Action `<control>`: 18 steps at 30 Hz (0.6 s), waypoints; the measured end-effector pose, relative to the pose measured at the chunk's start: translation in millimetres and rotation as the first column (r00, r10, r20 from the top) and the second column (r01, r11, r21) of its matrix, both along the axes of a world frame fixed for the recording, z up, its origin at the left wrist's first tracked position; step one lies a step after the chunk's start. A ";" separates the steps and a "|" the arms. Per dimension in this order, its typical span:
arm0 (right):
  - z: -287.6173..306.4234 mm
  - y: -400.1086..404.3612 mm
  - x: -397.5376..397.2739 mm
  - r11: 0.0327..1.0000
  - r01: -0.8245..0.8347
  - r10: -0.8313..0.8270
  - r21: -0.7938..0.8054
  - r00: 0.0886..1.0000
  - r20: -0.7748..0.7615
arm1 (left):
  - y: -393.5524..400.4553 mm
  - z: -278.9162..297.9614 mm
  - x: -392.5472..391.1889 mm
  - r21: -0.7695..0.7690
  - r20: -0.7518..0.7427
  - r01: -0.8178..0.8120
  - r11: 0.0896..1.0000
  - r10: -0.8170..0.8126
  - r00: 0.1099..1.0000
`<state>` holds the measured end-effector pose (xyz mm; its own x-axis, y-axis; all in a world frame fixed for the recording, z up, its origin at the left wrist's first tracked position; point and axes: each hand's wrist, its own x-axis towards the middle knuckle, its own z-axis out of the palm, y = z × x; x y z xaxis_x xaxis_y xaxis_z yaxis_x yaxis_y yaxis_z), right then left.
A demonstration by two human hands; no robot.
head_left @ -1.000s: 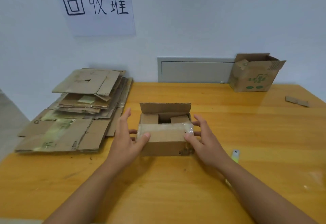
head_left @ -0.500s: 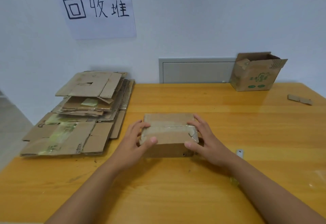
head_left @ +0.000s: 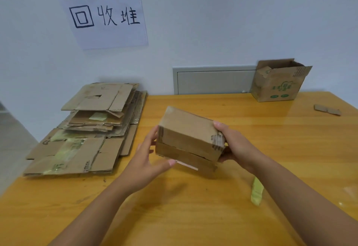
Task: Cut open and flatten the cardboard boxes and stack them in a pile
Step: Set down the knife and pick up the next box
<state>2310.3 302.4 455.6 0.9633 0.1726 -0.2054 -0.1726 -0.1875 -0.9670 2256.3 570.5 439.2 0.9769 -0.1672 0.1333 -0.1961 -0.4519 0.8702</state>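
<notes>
Both forearms were bare up to the lower edge of the frame — no sleeve, watch or ring showed. The left hand (head_left: pixel 144 165) and right hand (head_left: pixel 235 146) wore no gloves — nails short and plain.

The small box (head_left: pixel 188 137) is tilted above the table (head_left: pixel 193 216), between the left hand (head_left: pixel 147 160) and right hand (head_left: pixel 235 145). Left of it lies the flattened pile (head_left: pixel 87 129); behind-right stands an open box (head_left: pixel 279 81); right, a cardboard scrap (head_left: pixel 327 109).
</notes>
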 end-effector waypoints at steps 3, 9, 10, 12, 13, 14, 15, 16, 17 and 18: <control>-2.8 0.5 3.2 0.997 -0.005 0.018 0.081 0.987 -0.158 | -0.6 -2.9 3.4 -0.045 0.033 0.001 0.999 0.001 0.999; -16.9 7.6 8.8 0.987 0.092 -0.046 0.135 0.949 -0.312 | -2.5 -8.8 14.7 -0.236 -0.121 -0.107 0.966 0.080 0.989; -17.1 6.8 10.1 0.988 0.103 -0.061 0.115 0.946 -0.320 | -3.5 -9.7 17.2 -0.215 -0.160 -0.143 0.966 0.110 0.981; -17.6 2.4 10.8 0.992 0.124 -0.109 0.034 0.949 -0.295 | -6.1 -11.1 23.7 -0.132 -0.221 -0.217 0.967 0.184 0.958; -17.5 -0.7 10.6 0.991 0.133 -0.137 -0.033 0.958 -0.254 | -8.2 -10.9 27.8 -0.081 -0.231 -0.249 0.965 0.224 0.947; -16.8 -4.8 9.7 0.984 0.134 -0.155 -0.120 0.970 -0.188 | -10.0 -10.5 33.0 -0.030 -0.227 -0.278 0.960 0.264 0.937; -15.6 -9.6 7.9 0.967 0.128 -0.154 -0.223 0.983 -0.104 | -12.3 -9.7 38.2 0.020 -0.217 -0.299 0.954 0.297 0.930; -14.5 -15.9 6.2 0.935 0.115 -0.129 -0.335 0.991 -0.021 | -14.5 -8.3 43.9 0.073 -0.207 -0.311 0.948 0.320 0.925; -12.4 -21.8 3.9 0.889 0.100 -0.091 -0.447 0.995 0.042 | -15.7 -8.0 49.4 0.120 -0.201 -0.312 0.942 0.331 0.922; -10.1 -28.1 1.0 0.827 0.090 -0.053 -0.554 0.995 0.081 | -17.2 -7.9 54.4 0.152 -0.200 -0.302 0.941 0.329 0.923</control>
